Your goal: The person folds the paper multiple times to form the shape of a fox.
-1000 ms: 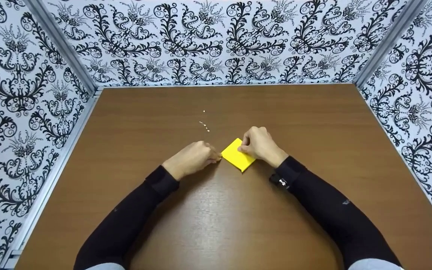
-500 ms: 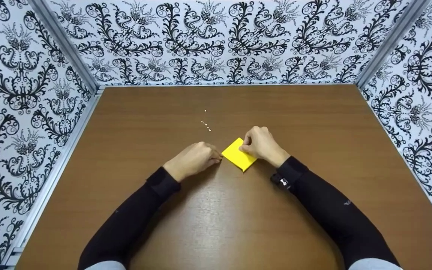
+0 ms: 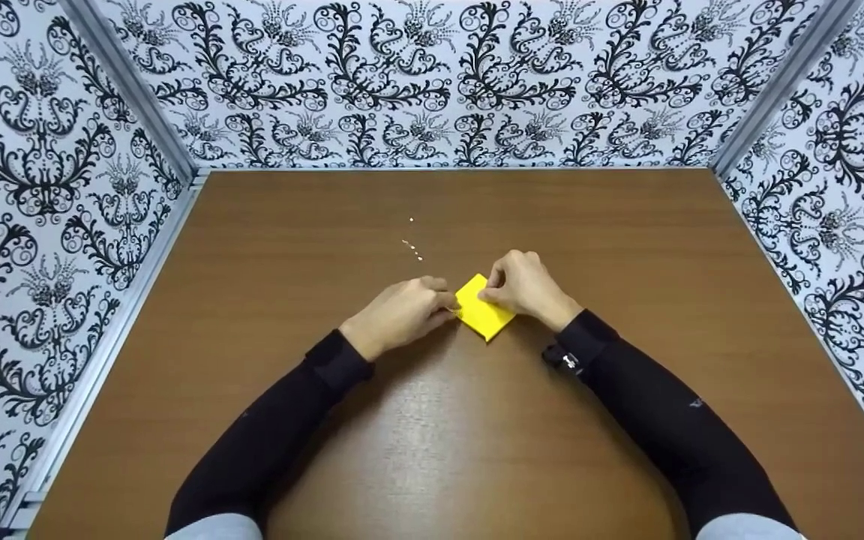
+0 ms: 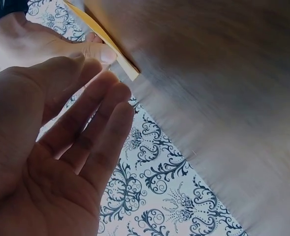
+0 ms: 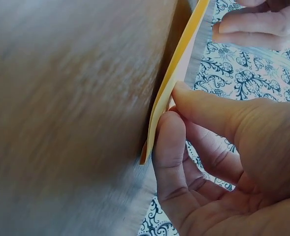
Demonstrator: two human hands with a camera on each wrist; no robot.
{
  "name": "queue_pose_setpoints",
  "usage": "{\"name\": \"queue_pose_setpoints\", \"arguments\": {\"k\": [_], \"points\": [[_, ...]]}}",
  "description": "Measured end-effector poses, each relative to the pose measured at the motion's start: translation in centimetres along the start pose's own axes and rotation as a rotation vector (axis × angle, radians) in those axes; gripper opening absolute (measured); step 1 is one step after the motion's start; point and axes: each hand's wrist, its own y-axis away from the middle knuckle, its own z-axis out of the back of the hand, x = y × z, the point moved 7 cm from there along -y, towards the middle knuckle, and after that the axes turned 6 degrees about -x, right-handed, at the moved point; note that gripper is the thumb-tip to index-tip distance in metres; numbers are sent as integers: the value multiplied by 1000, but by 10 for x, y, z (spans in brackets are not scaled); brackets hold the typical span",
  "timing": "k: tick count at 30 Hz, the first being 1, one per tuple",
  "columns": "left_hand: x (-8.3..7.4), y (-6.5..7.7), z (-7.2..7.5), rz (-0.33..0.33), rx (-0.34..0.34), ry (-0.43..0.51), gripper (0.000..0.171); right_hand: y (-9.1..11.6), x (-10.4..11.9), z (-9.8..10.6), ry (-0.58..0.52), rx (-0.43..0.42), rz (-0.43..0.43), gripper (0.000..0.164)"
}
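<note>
A square of folded yellow paper (image 3: 486, 319) lies cornerwise on the table, with layered edges in the right wrist view. My right hand (image 3: 528, 285) pinches at its upper right part, thumb and index fingertips together against the paper (image 5: 165, 98). At the left corner, my left hand (image 3: 406, 311) pinches the paper between thumb and index finger, and a bit of yellow shows at the fingertips. The left hand's other fingers (image 4: 105, 132) extend side by side in the left wrist view. Its fingers hide the corner itself in the head view.
Small white specks (image 3: 413, 247) lie on the brown wooden table (image 3: 289, 225) beyond my left hand. Patterned black-and-white walls (image 3: 402, 90) with grey metal corner posts (image 3: 128, 86) enclose the back and sides.
My left hand has moved slightly right, over the left corner of the yellow paper, which shifts under its fingertips. The right hand keeps its place on the paper.
</note>
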Motion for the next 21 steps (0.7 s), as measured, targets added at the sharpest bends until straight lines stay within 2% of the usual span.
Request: {"name": "queue_pose_setpoints", "arguments": {"k": [5, 10, 15, 21], "points": [[-10, -8, -10, -66, 19, 18, 15, 0, 0, 1, -9, 11, 1, 16], [-22, -9, -22, -118, 104, 19, 19, -2, -1, 0, -3, 19, 0, 15], [-27, -8, -28, -133, 178, -14, 23, -2, -4, 0, -21, 42, -19, 15], [-28, -9, -31, -115, 222, -21, 26, -6, -8, 1, -23, 60, -40, 15]]}}
